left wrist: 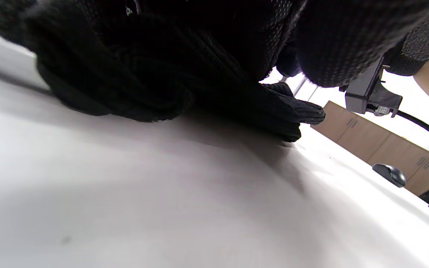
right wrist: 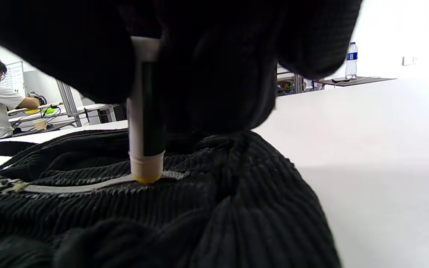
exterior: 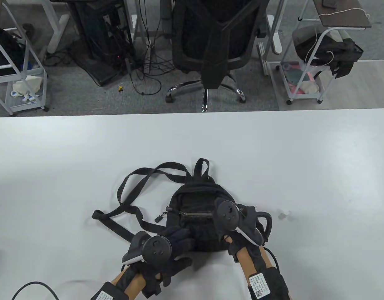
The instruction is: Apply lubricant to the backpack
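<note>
Meanwhile, the backpack (exterior: pixel 196 215), lying on the table (exterior: pixel 304 156), is pressed flat by the open left hand (exterior: pixel 176 240) while a lubricant stick (right wrist: pixel 145 111), gripped in the right hand (exterior: pixel 232 225), is held against the zipper (right wrist: pixel 88 185), where a slip could smear the fabric.

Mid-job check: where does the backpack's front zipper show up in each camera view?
Table view: the zipper runs across the backpack's front pocket, its right end hidden under the right hand.
Left wrist view: not visible; only dark fabric and glove.
Right wrist view: the zipper runs lower left, the lubricant stick touching it.
Shared landmark: the white table.
</note>
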A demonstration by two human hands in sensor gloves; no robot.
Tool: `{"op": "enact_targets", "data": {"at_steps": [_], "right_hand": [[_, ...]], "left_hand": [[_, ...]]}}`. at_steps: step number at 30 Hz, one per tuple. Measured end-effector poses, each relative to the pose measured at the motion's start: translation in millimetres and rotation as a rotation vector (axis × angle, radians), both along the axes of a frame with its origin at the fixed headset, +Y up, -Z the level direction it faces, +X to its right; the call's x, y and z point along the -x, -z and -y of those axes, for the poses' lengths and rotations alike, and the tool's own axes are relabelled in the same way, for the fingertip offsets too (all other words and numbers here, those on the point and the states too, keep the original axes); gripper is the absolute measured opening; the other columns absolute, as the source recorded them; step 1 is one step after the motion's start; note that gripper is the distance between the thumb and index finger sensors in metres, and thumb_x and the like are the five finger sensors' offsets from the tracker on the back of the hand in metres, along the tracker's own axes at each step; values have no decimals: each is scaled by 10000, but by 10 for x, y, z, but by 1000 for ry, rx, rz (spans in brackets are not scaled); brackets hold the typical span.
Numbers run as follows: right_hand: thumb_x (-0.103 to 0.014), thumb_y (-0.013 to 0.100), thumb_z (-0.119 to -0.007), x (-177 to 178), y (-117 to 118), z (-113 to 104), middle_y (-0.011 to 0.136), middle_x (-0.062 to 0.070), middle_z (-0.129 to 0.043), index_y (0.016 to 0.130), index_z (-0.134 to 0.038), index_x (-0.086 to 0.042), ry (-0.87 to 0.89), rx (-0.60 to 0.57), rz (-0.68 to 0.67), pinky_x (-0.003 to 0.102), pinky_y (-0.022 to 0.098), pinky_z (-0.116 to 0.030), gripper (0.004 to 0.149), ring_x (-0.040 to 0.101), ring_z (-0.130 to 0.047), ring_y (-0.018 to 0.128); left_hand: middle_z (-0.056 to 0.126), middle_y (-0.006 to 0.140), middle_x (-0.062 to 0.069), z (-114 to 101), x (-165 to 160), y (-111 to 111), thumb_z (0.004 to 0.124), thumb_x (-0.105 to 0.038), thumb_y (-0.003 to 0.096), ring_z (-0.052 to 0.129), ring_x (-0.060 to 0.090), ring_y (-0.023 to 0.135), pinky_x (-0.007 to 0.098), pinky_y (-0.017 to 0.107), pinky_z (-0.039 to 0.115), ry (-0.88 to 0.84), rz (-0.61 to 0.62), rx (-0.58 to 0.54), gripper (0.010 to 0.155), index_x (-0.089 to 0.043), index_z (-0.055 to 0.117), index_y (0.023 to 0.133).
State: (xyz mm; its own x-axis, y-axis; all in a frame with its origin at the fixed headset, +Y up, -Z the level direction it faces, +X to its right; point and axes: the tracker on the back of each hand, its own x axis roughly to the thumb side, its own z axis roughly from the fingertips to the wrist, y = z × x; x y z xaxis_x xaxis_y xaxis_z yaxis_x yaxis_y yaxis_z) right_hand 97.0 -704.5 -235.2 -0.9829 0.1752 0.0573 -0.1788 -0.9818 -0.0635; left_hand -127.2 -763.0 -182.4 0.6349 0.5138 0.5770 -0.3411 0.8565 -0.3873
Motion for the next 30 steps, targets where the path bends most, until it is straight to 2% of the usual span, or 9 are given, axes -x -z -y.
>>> {"op": "enact_targets", "data": {"at_steps": [14, 30], "right_hand": [[-480, 479, -902, 54, 33, 55, 734, -28, -985, 895, -826, -337, 15, 21, 1, 459, 538, -825, 446, 157, -1090, 489], [-478, 474, -906, 106, -4, 16, 737, -30, -988, 891, -834, -341, -96, -14, 6, 461, 539, -826, 444, 161, -1094, 492]], "left_hand": [[624, 1110, 134, 8, 9, 3, 828, -527, 467, 590, 450, 995, 656, 707, 574, 0, 7, 3, 652, -162, 770, 1005], [630, 1110, 136, 16, 15, 4, 826, -527, 466, 598, 451, 996, 653, 708, 577, -6, 6, 5, 650, -163, 779, 1003]]}}
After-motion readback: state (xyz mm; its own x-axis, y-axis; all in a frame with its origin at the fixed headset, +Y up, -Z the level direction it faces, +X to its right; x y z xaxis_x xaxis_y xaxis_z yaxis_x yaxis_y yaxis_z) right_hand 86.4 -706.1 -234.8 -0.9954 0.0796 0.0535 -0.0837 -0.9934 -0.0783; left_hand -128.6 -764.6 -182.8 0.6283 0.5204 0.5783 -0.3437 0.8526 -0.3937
